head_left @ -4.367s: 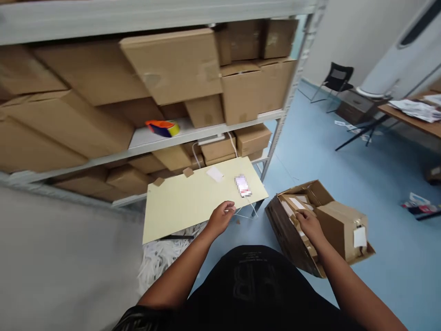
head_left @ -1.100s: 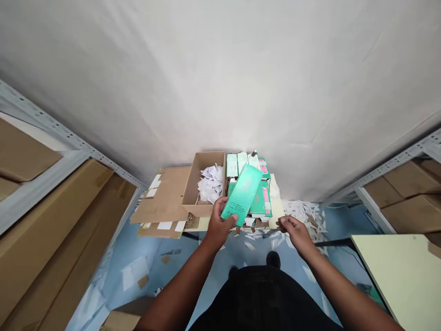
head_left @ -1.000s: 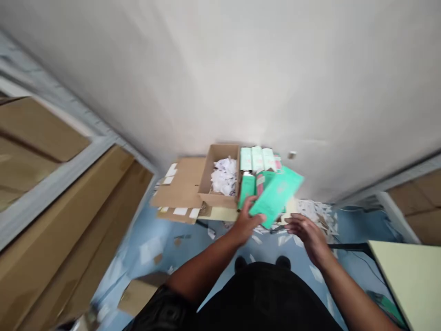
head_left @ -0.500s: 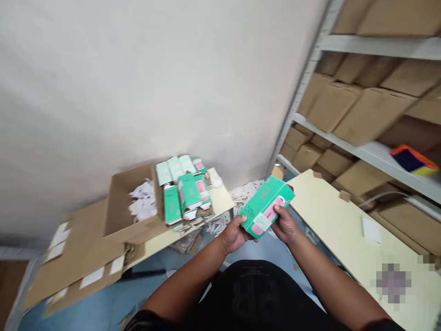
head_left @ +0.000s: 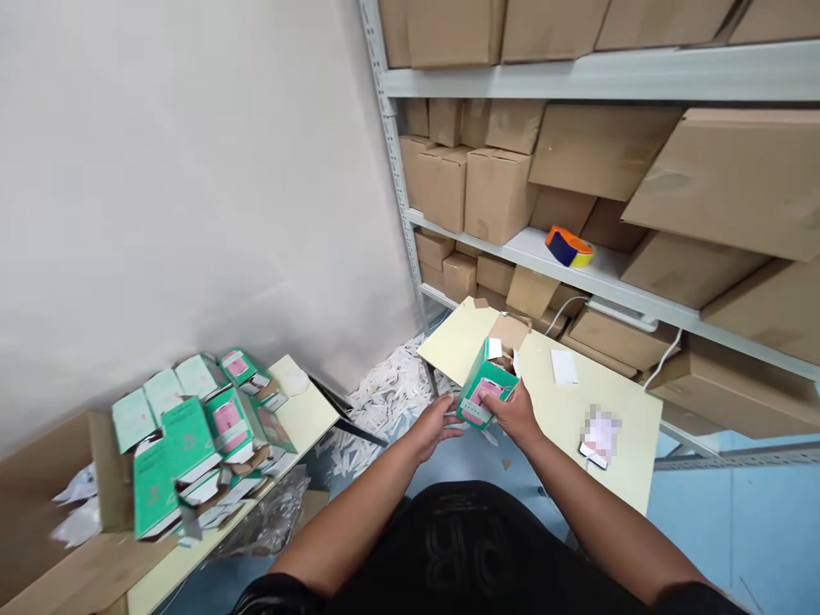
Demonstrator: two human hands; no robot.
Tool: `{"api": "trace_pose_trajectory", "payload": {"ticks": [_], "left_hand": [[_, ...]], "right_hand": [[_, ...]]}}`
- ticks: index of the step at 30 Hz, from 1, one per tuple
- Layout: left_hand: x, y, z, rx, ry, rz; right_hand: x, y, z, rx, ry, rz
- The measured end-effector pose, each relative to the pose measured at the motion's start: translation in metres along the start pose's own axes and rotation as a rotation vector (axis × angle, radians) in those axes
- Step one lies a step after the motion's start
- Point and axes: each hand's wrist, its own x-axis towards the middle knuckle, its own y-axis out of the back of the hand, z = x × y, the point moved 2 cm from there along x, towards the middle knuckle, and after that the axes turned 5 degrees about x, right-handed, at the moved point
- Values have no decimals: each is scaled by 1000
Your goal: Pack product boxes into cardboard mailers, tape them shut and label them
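Note:
A green box (head_left: 475, 389) with a pink picture on its side is held up over the near edge of the right table. Its far end stands open, with white and brown flaps sticking out. My right hand (head_left: 516, 412) grips the box's right side, thumb across the pink picture. My left hand (head_left: 436, 427) is just left of the box, fingers stretched out and apart; whether the fingertips touch the box I cannot tell. More green boxes (head_left: 185, 436) lie in a pile on the left table, several with torn-open ends.
A large brown carton (head_left: 106, 478) holding white paper stands at far left. White paper strips (head_left: 397, 384) cover the floor between the tables. The right table (head_left: 602, 401) bears a phone (head_left: 600, 440) and a white card (head_left: 565, 366). Shelves (head_left: 576, 81) of cartons stand behind, with a coloured tape roll (head_left: 570, 248).
My view has turned right towards the shelves and right table. The box has tipped so its open end faces away and up, and my left hand has loosened from it.

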Motion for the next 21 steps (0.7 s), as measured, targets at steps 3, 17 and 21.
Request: {"api": "trace_pose_trajectory", "payload": {"ticks": [3, 17, 21], "left_hand": [[18, -13, 21, 282, -102, 50], [171, -51, 108, 996, -432, -82], [215, -40, 110, 1039, -435, -158]], "right_hand": [[6, 27, 14, -157, -34, 58], [87, 27, 100, -628, -122, 88], [113, 14, 118, -644, -228, 131]]}}
